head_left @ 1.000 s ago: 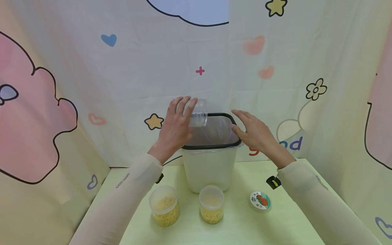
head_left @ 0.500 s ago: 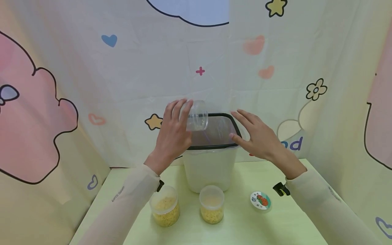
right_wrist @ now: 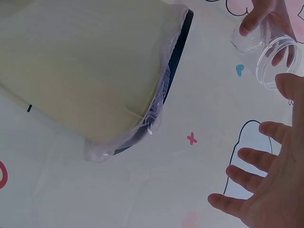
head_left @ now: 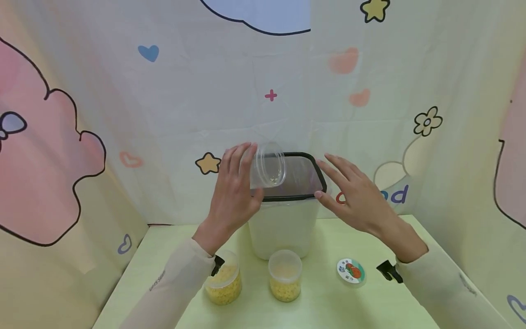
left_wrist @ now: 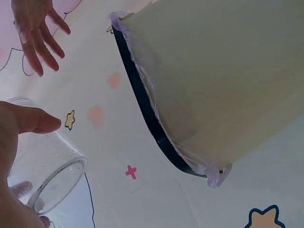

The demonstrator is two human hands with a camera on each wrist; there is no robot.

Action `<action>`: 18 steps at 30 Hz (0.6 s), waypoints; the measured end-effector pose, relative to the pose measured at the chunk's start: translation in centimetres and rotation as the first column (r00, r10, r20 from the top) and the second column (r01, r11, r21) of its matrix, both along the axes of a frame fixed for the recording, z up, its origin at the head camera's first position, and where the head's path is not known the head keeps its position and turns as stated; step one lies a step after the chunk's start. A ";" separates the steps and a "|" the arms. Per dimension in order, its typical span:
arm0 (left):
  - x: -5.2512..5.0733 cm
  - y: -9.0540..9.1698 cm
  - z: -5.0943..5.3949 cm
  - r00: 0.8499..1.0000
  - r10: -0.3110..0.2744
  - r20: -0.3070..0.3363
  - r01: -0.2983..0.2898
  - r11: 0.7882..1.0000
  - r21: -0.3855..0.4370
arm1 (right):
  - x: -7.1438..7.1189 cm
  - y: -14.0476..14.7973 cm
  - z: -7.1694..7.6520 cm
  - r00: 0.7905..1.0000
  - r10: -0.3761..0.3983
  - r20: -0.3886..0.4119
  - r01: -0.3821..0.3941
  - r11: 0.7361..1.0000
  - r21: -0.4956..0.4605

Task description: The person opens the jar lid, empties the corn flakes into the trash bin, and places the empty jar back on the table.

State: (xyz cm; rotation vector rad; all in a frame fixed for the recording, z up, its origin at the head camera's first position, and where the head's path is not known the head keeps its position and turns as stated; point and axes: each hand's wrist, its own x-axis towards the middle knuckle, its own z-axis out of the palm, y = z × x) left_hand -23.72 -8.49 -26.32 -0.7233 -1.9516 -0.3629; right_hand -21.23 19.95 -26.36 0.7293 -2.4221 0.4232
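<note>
My left hand (head_left: pixel 232 194) grips a clear plastic jar (head_left: pixel 271 167) by its side, thumb and fingers curled round it. The jar lies tilted over the bin, its open mouth turned to the right. A few small pale bits cling inside near the mouth. Below stands a pale bin (head_left: pixel 283 228) with a black rim and a thin plastic liner. Beside the bin's right rim, my right hand (head_left: pixel 361 196) hangs in the air with fingers spread and nothing in them. In the right wrist view the jar (right_wrist: pixel 259 50) is see-through.
Two lidded tubs of yellow bits, a left tub (head_left: pixel 223 290) and a middle tub (head_left: pixel 285 288), stand on the pale green table (head_left: pixel 316 306). A round lid (head_left: pixel 350 271) with a red fruit picture lies to the right. A printed curtain (head_left: pixel 185 105) hangs behind.
The jar has come down a little and its mouth has turned more toward the camera, still in my left hand. My right hand has drifted right, away from the bin.
</note>
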 end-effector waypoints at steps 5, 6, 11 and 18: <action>0.7 -0.2 -0.6 1.000 -0.020 -0.006 0.020 0.999 0.038 | 0.9 0.1 -0.4 0.999 0.009 -0.031 -0.008 1.000 0.006; 0.9 -0.2 -0.8 1.000 -0.030 -0.007 0.030 0.998 0.049 | 1.1 0.1 -0.5 0.999 0.008 -0.040 -0.008 1.000 0.007; 1.4 -0.2 -1.8 0.997 -0.081 0.019 0.078 0.989 0.124 | 1.9 0.5 -1.4 0.998 -0.005 -0.069 0.006 1.000 0.014; 2.4 0.3 -3.3 0.988 -0.147 0.046 0.136 0.973 0.186 | 3.1 1.1 -2.8 0.996 -0.027 -0.081 0.029 0.999 0.019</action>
